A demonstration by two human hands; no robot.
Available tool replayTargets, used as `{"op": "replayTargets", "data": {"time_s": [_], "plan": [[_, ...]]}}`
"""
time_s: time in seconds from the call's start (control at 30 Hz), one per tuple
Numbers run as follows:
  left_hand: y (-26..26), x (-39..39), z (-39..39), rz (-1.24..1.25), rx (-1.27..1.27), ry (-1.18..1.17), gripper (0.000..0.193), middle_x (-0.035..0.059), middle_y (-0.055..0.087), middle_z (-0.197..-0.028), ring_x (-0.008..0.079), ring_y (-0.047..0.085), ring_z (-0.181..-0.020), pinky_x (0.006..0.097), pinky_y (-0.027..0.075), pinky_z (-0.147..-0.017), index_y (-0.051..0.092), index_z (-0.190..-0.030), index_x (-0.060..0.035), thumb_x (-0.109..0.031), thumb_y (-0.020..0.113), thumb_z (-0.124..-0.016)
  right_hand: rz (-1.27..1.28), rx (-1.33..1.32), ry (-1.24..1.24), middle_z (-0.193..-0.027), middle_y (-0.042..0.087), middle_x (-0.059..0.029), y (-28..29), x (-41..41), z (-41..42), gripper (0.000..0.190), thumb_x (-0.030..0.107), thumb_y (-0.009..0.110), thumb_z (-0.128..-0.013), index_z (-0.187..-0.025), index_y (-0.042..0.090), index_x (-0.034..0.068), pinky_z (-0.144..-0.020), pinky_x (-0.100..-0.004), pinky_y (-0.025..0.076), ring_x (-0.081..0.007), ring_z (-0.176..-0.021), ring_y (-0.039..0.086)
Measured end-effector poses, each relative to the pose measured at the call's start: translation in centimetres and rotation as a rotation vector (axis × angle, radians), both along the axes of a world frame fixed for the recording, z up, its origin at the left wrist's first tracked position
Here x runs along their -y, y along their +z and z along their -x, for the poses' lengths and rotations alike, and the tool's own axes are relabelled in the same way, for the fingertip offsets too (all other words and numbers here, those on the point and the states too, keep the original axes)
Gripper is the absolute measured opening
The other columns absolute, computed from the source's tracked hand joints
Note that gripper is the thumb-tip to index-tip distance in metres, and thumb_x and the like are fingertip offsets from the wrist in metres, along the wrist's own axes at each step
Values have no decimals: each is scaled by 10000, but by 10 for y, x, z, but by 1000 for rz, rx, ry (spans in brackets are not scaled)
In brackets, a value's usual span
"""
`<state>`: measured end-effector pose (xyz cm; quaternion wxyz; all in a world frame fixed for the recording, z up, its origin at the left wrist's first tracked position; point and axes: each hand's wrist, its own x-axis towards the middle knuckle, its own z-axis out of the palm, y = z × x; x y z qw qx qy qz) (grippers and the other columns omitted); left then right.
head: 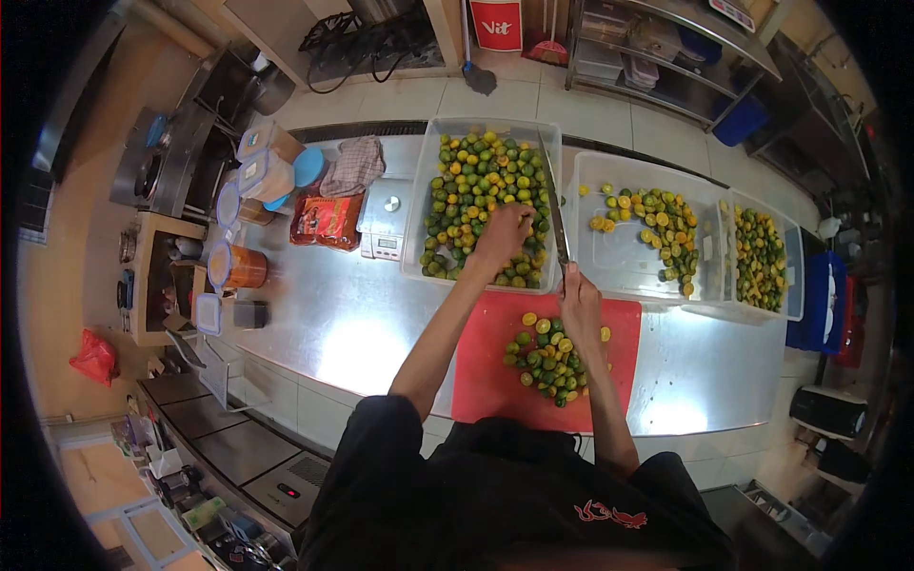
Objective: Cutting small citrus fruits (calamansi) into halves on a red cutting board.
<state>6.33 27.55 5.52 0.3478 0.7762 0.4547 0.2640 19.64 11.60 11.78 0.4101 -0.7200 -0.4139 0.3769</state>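
My right hand [582,307] grips the handle of a long kitchen knife [551,185], its blade pointing away along the right wall of a clear plastic bin [408,250]. Small green and yellow citrus fruits [468,168], calamansi-like, fill this bin. Among them reaches my left hand [505,230], fingers curled; whether a fruit is in its grasp cannot be seen. Below both hands lies a red cutting board [482,357]. A heap of cut citrus halves [550,360] and some fruits that look whole rests there, partly behind my right forearm.
Right of the bin, a second clear bin [614,264] holds scattered halves, and a third bin [794,300] holds many more. A digital scale [385,214], a red packet [325,221], a checked cloth [355,165] and lidded tubs [239,265] stand left on the steel table [307,307].
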Motion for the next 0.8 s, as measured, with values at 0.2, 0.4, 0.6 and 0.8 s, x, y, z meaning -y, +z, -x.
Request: {"op": "replayTargets", "data": {"time_s": [0.2, 0.4, 0.6, 0.8], "plan": [[-30, -40, -40, -112, -768, -79, 143, 171, 613, -1083, 342, 614, -1057, 414, 534, -857, 659, -989, -13, -43, 656, -849, 2, -34, -13, -562, 452, -146, -15, -17, -12, 600, 445, 346, -1036, -745, 547, -39, -582, -407, 400, -258, -545, 471], [-33, -40, -17, -203, -449, 17, 196, 197, 693, -915, 295, 691, -810, 360, 555, -709, 675, -971, -9, -52, 712, -784, 31, -83, -19, -557, 458, -112, -11, 7, -5, 600, 460, 349, -1033, -748, 554, -26, -558, -384, 392, -214, -543, 476], [58, 83, 42, 431, 312, 125, 346, 94, 701, -992, 144, 674, -868, 281, 533, -748, 605, -1174, 19, -96, 713, -866, 87, -103, -46, -559, 466, -75, -11, 67, 9, 589, 458, 349, -1035, -752, 559, -14, -533, -357, 393, -171, -536, 482], [20, 217, 102, 461, 500, 208, 337, 80, 686, -1048, 114, 647, -941, 273, 531, -841, 615, -1203, 7, -31, 695, -878, 244, -182, 69, -592, 489, -56, -13, 154, 43, 569, 460, 360, -1037, -768, 554, -2, -527, -337, 395, -145, -556, 487]]}}
